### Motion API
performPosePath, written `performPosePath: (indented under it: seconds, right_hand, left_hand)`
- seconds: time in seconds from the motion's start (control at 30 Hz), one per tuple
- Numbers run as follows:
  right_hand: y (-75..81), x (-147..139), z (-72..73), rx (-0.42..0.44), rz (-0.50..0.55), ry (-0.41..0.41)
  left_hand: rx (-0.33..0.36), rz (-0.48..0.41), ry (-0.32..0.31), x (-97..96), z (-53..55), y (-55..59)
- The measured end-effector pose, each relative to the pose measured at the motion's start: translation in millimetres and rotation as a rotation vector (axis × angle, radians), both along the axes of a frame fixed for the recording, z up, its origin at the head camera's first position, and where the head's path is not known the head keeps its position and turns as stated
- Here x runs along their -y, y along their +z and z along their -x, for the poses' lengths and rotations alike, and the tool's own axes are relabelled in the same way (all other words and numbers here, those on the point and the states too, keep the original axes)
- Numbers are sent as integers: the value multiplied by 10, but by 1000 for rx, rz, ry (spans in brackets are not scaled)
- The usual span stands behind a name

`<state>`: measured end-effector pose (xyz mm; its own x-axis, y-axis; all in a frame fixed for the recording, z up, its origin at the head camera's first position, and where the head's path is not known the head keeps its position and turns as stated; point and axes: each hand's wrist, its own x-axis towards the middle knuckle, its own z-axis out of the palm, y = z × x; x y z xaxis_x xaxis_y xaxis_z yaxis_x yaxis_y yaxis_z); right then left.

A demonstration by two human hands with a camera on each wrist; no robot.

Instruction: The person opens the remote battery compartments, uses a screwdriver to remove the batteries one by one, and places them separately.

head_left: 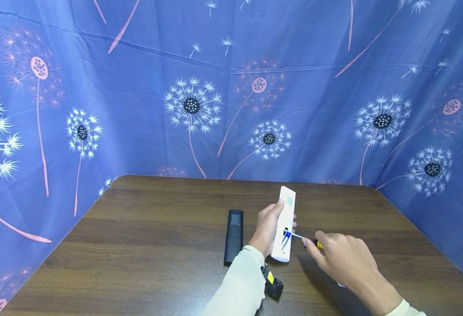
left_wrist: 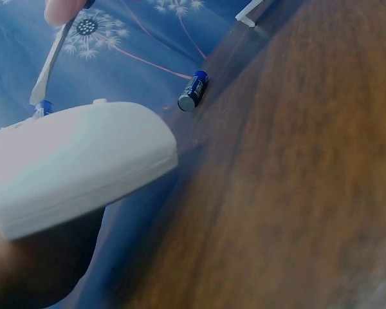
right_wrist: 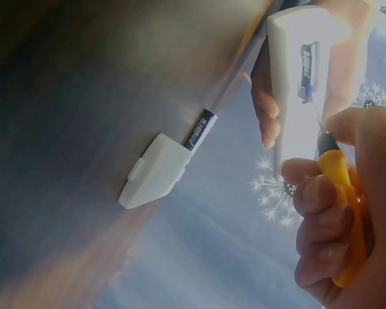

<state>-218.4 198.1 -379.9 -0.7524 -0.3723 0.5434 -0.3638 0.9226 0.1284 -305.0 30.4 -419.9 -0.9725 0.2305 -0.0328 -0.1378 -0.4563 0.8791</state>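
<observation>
In the head view my left hand (head_left: 266, 227) grips a white remote control (head_left: 288, 208), its back turned up and its battery slot uncovered. One blue battery (right_wrist: 307, 72) lies in the slot. My right hand (head_left: 346, 259) holds a screwdriver by its yellow handle (right_wrist: 349, 212); its thin metal shaft (head_left: 297, 235) reaches to the slot. In the right wrist view the tip is right at the battery's end. The left wrist view shows the remote's white end (left_wrist: 83, 167) and the flat blade (left_wrist: 46, 74) by the battery.
On the table, a loose blue battery (right_wrist: 201, 131) lies near a white battery cover (right_wrist: 157, 170), both by my right hand. A black remote control (head_left: 234, 237) rests left of my left hand. Behind the wooden table (head_left: 156, 219) hangs a blue dandelion-patterned cloth (head_left: 136, 109).
</observation>
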Motion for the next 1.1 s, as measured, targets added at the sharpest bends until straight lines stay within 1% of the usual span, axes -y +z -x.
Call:
performPosePath:
  seconds: [0.2, 0.43, 0.77, 0.87, 1.1]
  right_hand:
    - [7, 1, -27, 37, 0, -22]
    - [24, -19, -49, 35, 0, -31]
    - [44, -36, -46, 51, -11, -31]
    - [47, -39, -51, 65, -7, -38]
    - [53, -55, -60, 36, 5, -21]
  left_hand:
    - [3, 0, 10, -11, -3, -13]
    - [14, -35, 30, -59, -1, -29]
    - [39, -51, 64, -56, 28, -70]
    - [42, -49, 64, -51, 30, -73]
    - [48, -35, 86, -43, 37, -47]
